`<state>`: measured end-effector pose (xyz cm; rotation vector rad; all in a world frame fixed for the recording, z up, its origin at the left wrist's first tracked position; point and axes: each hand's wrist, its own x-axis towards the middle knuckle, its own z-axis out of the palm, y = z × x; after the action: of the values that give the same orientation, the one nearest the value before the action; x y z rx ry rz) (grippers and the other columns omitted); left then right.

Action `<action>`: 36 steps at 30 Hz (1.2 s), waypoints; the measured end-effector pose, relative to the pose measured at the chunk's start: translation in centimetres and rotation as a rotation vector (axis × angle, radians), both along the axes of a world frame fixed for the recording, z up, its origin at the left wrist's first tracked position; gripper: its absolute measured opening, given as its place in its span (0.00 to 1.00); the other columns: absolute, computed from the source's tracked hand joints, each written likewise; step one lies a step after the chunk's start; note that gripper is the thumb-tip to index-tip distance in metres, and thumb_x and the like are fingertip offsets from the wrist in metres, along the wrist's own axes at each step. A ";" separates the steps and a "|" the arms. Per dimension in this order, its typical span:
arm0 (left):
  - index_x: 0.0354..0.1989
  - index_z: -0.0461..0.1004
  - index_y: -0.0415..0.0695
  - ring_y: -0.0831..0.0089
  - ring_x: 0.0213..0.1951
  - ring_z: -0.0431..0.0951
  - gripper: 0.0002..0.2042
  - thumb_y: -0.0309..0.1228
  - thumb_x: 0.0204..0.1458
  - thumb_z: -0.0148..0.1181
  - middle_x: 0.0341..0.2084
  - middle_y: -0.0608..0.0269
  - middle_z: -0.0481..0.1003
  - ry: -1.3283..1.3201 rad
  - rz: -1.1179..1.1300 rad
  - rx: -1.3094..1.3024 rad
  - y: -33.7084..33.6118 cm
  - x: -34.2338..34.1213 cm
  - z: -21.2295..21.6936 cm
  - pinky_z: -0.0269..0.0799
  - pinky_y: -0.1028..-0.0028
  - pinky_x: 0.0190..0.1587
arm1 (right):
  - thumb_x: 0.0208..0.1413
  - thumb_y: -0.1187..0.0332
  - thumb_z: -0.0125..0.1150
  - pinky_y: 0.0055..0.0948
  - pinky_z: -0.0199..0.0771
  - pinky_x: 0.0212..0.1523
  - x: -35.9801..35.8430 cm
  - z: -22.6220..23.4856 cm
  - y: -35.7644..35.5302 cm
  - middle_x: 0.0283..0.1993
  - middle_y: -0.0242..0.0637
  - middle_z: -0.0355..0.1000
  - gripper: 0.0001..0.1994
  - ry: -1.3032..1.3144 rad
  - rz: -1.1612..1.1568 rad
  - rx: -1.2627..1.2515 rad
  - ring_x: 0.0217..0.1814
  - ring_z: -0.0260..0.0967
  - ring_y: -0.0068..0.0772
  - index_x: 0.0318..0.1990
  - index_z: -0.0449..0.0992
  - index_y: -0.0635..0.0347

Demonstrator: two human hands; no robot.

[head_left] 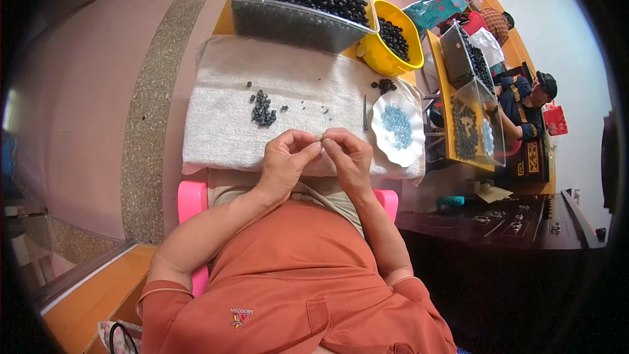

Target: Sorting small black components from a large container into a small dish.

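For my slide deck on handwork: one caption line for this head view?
Left hand and right hand pinch a tiny part together over a white towel dotted with dark beads.

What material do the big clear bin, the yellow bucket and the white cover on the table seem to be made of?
The big clear rectangular bin looks like glossy transparent plastic: the black beads show through its wall. The round yellow bucket seems to be smooth opaque plastic with a slight shine. The white table cover looks like matte terry cloth, judging by its nubby surface and soft folded edges.
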<state>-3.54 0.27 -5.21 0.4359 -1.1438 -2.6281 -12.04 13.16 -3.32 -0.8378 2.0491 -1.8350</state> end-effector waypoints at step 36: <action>0.37 0.73 0.40 0.76 0.35 0.79 0.05 0.21 0.54 0.60 0.32 0.62 0.78 0.042 0.008 0.143 -0.4 -0.2 0.3 0.77 0.77 0.39 | 0.45 0.82 0.68 0.20 0.73 0.37 1.0 -2.0 -1.1 0.41 0.40 0.71 0.16 0.297 -0.035 -0.082 0.36 0.70 0.24 0.44 0.76 0.67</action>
<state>-3.72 -0.16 -4.90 0.4092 -0.9429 -2.7091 -11.08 12.09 -5.32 -1.1652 2.1839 -1.9220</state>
